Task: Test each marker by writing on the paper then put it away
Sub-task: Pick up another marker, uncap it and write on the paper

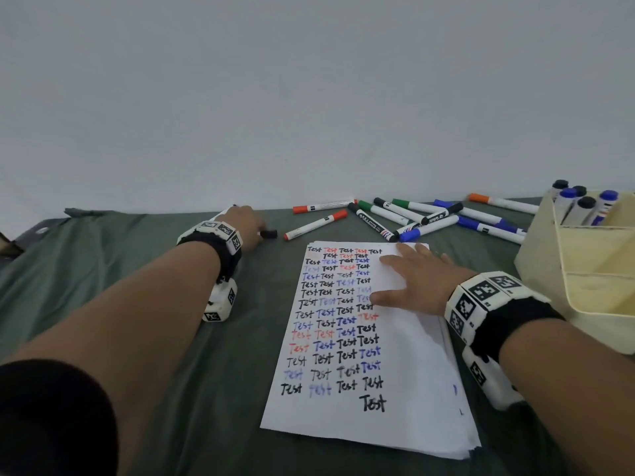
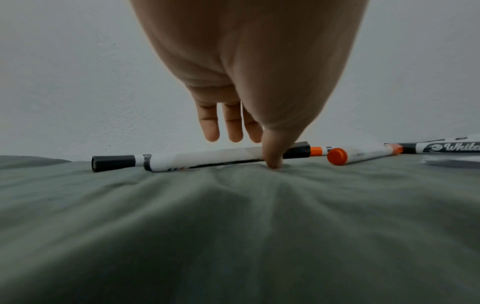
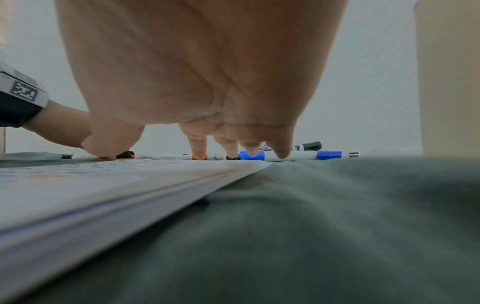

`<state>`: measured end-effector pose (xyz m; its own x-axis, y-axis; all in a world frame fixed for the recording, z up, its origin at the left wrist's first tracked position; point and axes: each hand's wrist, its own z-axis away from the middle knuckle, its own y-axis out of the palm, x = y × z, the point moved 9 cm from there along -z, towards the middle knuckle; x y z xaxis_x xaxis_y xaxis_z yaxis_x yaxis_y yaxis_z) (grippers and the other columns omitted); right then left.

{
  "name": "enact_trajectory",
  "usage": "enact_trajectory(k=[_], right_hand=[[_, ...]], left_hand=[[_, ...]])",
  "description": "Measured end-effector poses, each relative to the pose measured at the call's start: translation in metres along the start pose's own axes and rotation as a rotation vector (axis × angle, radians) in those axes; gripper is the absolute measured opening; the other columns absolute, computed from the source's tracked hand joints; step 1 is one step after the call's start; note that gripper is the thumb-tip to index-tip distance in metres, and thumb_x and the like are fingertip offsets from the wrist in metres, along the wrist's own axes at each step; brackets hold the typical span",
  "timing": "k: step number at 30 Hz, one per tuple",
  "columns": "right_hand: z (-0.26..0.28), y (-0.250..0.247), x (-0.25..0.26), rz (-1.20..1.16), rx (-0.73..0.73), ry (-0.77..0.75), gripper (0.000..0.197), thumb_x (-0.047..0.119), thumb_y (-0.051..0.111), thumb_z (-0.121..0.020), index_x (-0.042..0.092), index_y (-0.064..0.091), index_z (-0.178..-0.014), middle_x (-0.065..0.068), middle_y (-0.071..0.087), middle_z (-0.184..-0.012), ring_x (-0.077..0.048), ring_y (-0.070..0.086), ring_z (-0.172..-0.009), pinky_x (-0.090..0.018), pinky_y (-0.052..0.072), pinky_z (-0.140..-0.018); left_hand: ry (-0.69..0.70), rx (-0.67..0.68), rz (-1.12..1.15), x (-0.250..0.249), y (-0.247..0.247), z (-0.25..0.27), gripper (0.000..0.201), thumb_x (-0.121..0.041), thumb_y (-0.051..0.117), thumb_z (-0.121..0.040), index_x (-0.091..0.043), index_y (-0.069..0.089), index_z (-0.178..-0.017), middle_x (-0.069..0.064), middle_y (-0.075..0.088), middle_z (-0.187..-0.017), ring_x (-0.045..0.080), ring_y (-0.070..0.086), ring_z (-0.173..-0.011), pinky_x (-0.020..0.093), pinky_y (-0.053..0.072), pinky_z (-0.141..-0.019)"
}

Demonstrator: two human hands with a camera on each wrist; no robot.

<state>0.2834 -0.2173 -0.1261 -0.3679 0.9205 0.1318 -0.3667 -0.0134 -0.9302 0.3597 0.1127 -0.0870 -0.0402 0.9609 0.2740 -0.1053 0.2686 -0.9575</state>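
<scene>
With five capped markers stowed in the cream plastic organiser (image 1: 584, 269) and the white paper sheet (image 1: 405, 389) largely filled, about a dozen remain; the left hand (image 2: 249, 86), fingers relaxed, thumb touching, reaches a black-capped white marker (image 2: 197, 159) while the right hand (image 1: 417, 281) lies flat on the sheet.

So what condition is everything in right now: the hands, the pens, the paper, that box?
Left hand: reaching over the black marker, thumb touching it, not gripping.
Right hand: flat, pressing on the paper.
Paper: a stack, top sheet covered with "Test".
Loose markers: capped, lying scattered on the cloth.
Organizer: upright, some capped markers standing in its back compartment.
</scene>
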Motion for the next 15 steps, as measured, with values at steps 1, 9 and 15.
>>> enact_trajectory(k=[1,9,15], right_hand=[[0.001,-0.002,0.001,-0.006,-0.006,-0.002,0.099,0.09,0.037,-0.08,0.038,0.011,-0.161,0.003,-0.006,-0.171,-0.024,-0.007,-0.157,-0.058,0.004,-0.124],[0.014,-0.026,0.012,-0.08,-0.177,-0.065,0.086,0.075,0.046,-0.091,0.03,0.019,-0.16,0.003,0.015,-0.169,-0.019,0.013,-0.155,-0.048,0.019,-0.124],[0.024,-0.05,0.014,-0.162,-0.431,-0.138,0.089,0.056,0.059,-0.094,0.029,0.007,-0.161,0.004,0.009,-0.169,-0.017,0.013,-0.154,-0.036,0.02,-0.121]], left_hand=[[-0.006,-0.008,-0.006,0.0,0.0,0.0,0.033,-0.031,0.055,-0.097,-0.027,0.06,-0.13,0.011,0.053,-0.126,0.033,0.051,-0.119,0.04,0.047,-0.096],[0.065,-0.323,0.246,-0.006,-0.048,0.034,0.013,-0.023,0.059,-0.09,-0.025,0.055,-0.101,0.001,0.055,-0.1,0.023,0.053,-0.092,0.035,0.043,-0.073],[0.263,-0.543,0.516,-0.047,-0.108,0.093,0.014,-0.024,0.064,-0.086,-0.029,0.052,-0.093,-0.01,0.061,-0.079,0.014,0.059,-0.075,0.03,0.047,-0.068]])
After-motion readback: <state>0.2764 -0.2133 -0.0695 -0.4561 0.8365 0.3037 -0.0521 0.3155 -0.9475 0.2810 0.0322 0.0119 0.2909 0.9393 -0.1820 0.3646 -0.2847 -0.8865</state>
